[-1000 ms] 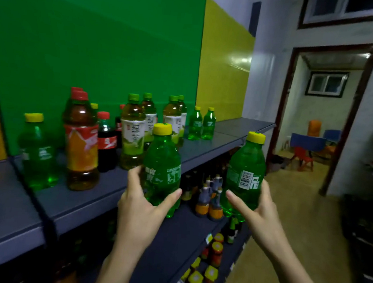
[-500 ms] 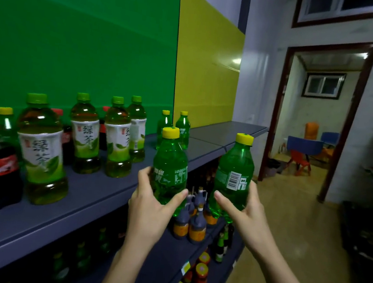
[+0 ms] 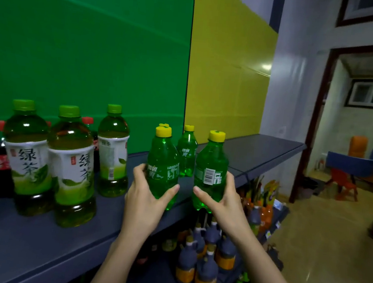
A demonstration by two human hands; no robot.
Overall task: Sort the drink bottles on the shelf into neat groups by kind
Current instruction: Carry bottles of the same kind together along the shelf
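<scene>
Each hand's grip holds 1 green soda bottle: left hand (image 3: 144,202) one (image 3: 163,168), right hand (image 3: 221,204) another (image 3: 210,173).

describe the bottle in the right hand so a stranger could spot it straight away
Find the grey top shelf below the green and yellow wall panels. At its front edge two hands hold small green yellow-capped bottles side by side. Yours is the soda bottle in the right hand, nearer the doorway, barcode facing the camera.
</scene>
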